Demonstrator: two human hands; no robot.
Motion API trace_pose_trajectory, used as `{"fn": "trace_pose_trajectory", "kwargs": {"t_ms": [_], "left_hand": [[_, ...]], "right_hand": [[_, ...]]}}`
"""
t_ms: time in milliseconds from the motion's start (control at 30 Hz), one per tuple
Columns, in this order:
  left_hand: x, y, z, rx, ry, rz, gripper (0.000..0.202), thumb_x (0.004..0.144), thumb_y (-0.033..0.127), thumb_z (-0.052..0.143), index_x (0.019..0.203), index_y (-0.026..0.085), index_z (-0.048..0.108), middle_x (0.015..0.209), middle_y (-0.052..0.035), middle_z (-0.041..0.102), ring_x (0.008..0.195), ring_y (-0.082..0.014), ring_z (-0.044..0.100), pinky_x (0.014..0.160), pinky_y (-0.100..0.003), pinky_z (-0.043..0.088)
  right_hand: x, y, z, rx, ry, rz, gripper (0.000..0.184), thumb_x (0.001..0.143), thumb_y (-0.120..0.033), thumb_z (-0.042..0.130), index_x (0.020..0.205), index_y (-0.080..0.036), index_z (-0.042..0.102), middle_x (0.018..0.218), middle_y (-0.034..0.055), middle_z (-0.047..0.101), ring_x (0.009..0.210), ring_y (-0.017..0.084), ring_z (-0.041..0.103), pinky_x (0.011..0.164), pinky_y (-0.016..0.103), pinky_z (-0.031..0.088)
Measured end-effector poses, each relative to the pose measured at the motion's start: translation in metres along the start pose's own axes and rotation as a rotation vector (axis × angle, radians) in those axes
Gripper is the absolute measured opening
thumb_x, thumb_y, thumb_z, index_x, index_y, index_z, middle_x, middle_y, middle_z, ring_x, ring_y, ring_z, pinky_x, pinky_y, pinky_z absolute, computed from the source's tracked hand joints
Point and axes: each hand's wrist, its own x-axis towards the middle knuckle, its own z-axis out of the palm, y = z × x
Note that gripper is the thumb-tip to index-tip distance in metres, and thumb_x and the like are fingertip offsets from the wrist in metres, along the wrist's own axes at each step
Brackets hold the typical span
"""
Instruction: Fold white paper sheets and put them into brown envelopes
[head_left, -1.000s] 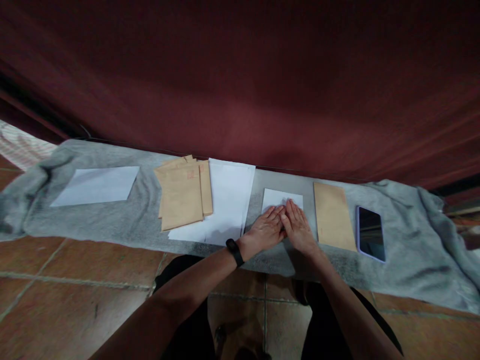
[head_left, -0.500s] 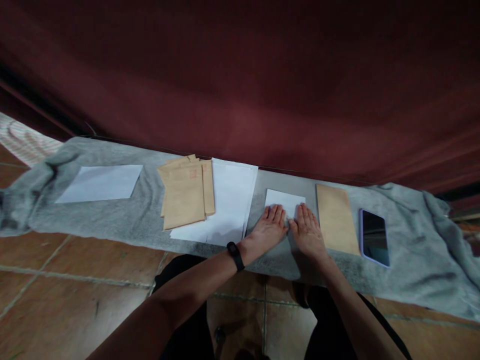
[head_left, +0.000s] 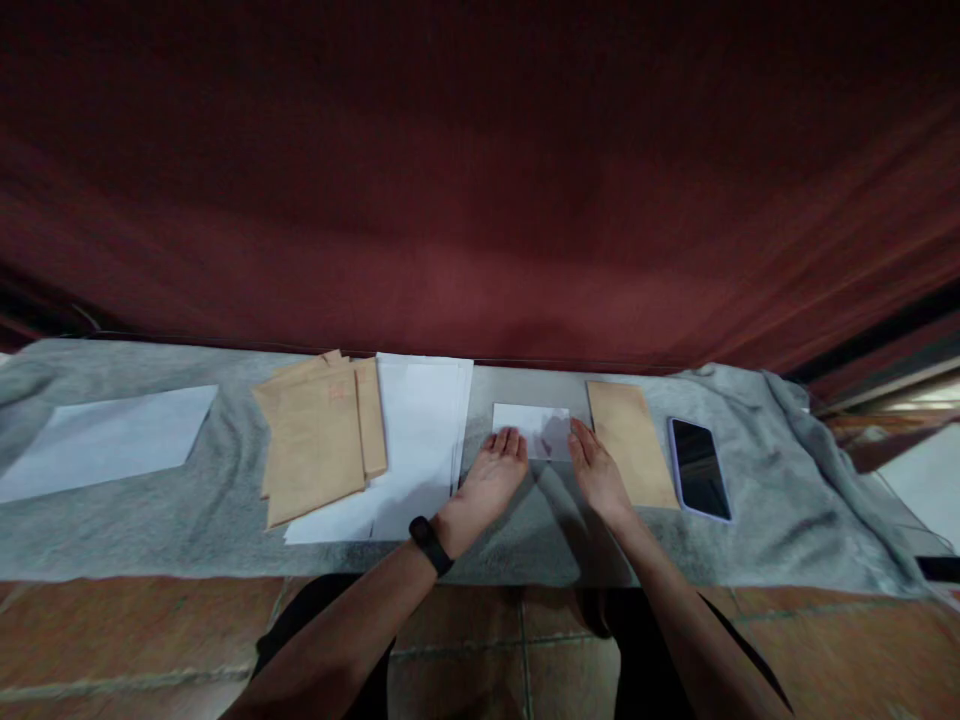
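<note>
In the head view, the small white paper (head_left: 538, 425) lies approx. mid-bench on the grey cloth (head_left: 787, 480), between both hands. The L hand (head_left: 495, 475) rests its fingers, close together, on the paper's left end; the R hand (head_left: 598, 477) has its fingers stretched along the right edge. The hands are apart from each other; whether either thumb pinches the paper, one cannot tell. As a judgement: uneven pressure could skew or crease the paper, esp. because the cloth is soft and may slide; a wide move of the R hand could push the brown envelope (head_left: 634, 445) just beside it, maybe also the phone (head_left: 700, 468) next to that. To the left, the pile of envelopes (head_left: 315, 440) overlaps the white sheets (head_left: 424, 430), so a sleeve or wrist could disturb them. Re. the room: the cloth is wrinkled at its R end, a dark red hanging (head_left: 465, 200) stands behind, and the floor (head_left: 465, 640) has brownish tiles.
</note>
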Motion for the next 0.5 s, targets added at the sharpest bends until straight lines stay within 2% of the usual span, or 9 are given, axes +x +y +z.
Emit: {"fn": "trace_pose_trajectory", "kwargs": {"t_ms": [100, 167, 233, 333, 400, 433, 500], "left_hand": [[0.001, -0.009, -0.008, -0.108, 0.031, -0.060, 0.035, 0.093, 0.004, 0.044, 0.121, 0.014, 0.062, 0.124, -0.0151, 0.069, 0.115, -0.0249, 0.065, 0.097, -0.038, 0.051], [0.003, -0.016, -0.012, -0.322, 0.096, -0.190, 0.030, 0.095, 0.008, 0.042, 0.112, 0.015, 0.065, 0.103, -0.0121, 0.073, 0.096, -0.0237, 0.070, 0.086, -0.035, 0.053], [0.006, -0.020, -0.015, -0.700, 0.219, -0.344, 0.024, 0.097, 0.016, 0.044, 0.101, 0.016, 0.068, 0.087, -0.0085, 0.073, 0.083, -0.0224, 0.070, 0.078, -0.033, 0.053], [0.011, -0.016, -0.015, -1.437, 0.369, -0.496, 0.016, 0.089, 0.029, 0.059, 0.092, 0.017, 0.069, 0.086, -0.0052, 0.073, 0.079, -0.0195, 0.068, 0.074, -0.030, 0.053], [0.011, -0.008, -0.013, -1.862, 0.352, -0.585, 0.021, 0.077, 0.031, 0.071, 0.094, 0.018, 0.069, 0.090, -0.0045, 0.074, 0.078, -0.0186, 0.069, 0.071, -0.029, 0.055], [0.010, -0.003, -0.012, -2.000, 0.330, -0.625, 0.028, 0.071, 0.030, 0.076, 0.094, 0.018, 0.069, 0.091, -0.0045, 0.074, 0.078, -0.0186, 0.069, 0.070, -0.030, 0.055], [0.008, 0.007, -0.008, -2.125, 0.310, -0.684, 0.035, 0.061, 0.026, 0.081, 0.092, 0.017, 0.069, 0.089, -0.0044, 0.075, 0.076, -0.0185, 0.069, 0.068, -0.029, 0.055]], "right_hand": [[0.006, 0.000, -0.010, 0.215, 0.078, 0.102, 0.073, 0.096, -0.067, 0.037, 0.141, -0.014, 0.056, 0.146, 0.0169, 0.056, 0.139, 0.031, 0.049, 0.119, 0.051, 0.035], [0.011, 0.000, -0.014, 0.406, 0.145, 0.180, 0.075, 0.092, -0.070, 0.042, 0.142, -0.015, 0.055, 0.145, 0.0165, 0.058, 0.137, 0.030, 0.051, 0.117, 0.051, 0.037], [0.015, 0.000, -0.016, 0.609, 0.182, 0.256, 0.077, 0.089, -0.072, 0.047, 0.141, -0.016, 0.054, 0.139, 0.0164, 0.062, 0.129, 0.029, 0.058, 0.111, 0.050, 0.045], [0.016, -0.005, -0.013, 0.844, 0.140, 0.346, 0.072, 0.082, -0.067, 0.062, 0.135, -0.019, 0.059, 0.125, 0.0136, 0.070, 0.114, 0.027, 0.066, 0.100, 0.045, 0.053], [0.013, -0.011, -0.008, 0.937, 0.062, 0.390, 0.067, 0.078, -0.060, 0.071, 0.131, -0.021, 0.060, 0.120, 0.0103, 0.072, 0.106, 0.025, 0.069, 0.090, 0.040, 0.057], [0.011, -0.014, -0.005, 0.968, 0.028, 0.404, 0.064, 0.077, -0.056, 0.074, 0.130, -0.022, 0.061, 0.120, 0.0088, 0.071, 0.101, 0.024, 0.069, 0.084, 0.037, 0.059], [0.008, -0.019, -0.001, 0.993, -0.013, 0.409, 0.058, 0.076, -0.052, 0.075, 0.124, -0.023, 0.064, 0.120, 0.0067, 0.071, 0.090, 0.021, 0.069, 0.071, 0.032, 0.059]]}}
